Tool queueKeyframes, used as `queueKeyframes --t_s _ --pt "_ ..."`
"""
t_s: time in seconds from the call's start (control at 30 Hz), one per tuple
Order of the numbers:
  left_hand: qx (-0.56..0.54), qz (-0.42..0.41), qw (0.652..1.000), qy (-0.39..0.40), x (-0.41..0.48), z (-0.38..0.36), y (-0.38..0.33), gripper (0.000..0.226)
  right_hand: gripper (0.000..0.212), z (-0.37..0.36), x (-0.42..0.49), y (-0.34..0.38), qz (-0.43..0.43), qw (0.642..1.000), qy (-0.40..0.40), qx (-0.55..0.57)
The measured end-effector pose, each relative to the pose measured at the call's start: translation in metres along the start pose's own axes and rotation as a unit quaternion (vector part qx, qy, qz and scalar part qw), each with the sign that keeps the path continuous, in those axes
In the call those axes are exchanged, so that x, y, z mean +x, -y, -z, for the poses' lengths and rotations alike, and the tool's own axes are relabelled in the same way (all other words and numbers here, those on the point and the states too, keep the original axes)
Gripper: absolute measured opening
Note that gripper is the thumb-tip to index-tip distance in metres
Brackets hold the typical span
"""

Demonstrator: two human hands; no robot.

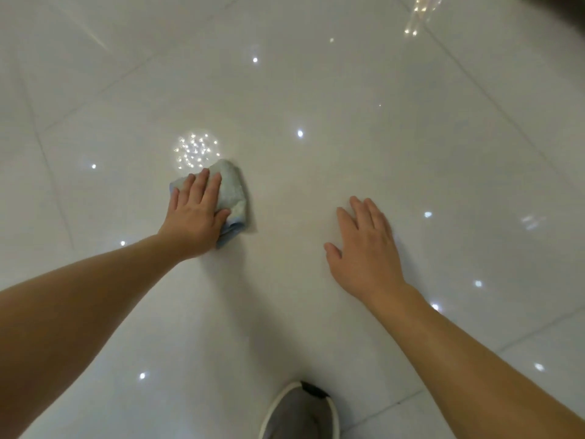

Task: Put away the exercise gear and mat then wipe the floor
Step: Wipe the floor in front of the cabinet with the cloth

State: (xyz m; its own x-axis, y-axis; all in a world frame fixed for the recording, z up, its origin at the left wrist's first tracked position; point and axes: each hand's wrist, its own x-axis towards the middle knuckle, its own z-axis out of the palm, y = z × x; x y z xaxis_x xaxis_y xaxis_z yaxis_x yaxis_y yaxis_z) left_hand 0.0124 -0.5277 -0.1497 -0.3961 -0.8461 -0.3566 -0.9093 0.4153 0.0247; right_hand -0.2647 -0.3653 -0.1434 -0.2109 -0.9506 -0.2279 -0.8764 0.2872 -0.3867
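1. Glossy white tiled floor (316,90), thin grout lines, scattered light-spot reflections.
2. Crumpled pale blue-green cloth (232,191) lies on it left of centre, left hand (196,217) flat on top.
3. Right hand (364,248) palm-down on bare tile, apart from the cloth.
4. Grey shoe (300,413) with white sole at bottom edge.

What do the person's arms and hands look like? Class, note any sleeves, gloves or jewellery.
Both arms are bare, with no sleeves in view. The left hand and right hand wear no gloves, and no watch, bracelet or ring shows. The only clothing in view is a grey shoe with a white sole.
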Motion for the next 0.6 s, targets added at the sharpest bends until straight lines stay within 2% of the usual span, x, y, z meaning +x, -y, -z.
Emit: queueKeyframes --t_s 0.23,0.6 --pt "0.033 0.051 0.998 0.031 -0.017 -0.003 -0.006 0.076 0.073 -0.009 -0.019 0.017 0.035 0.998 0.056 -0.024" --pt "0.025 0.048 0.996 0.066 -0.010 0.002 -0.002 0.078 0.076 -0.018 -0.019 0.014 0.023 0.998 0.065 -0.004"
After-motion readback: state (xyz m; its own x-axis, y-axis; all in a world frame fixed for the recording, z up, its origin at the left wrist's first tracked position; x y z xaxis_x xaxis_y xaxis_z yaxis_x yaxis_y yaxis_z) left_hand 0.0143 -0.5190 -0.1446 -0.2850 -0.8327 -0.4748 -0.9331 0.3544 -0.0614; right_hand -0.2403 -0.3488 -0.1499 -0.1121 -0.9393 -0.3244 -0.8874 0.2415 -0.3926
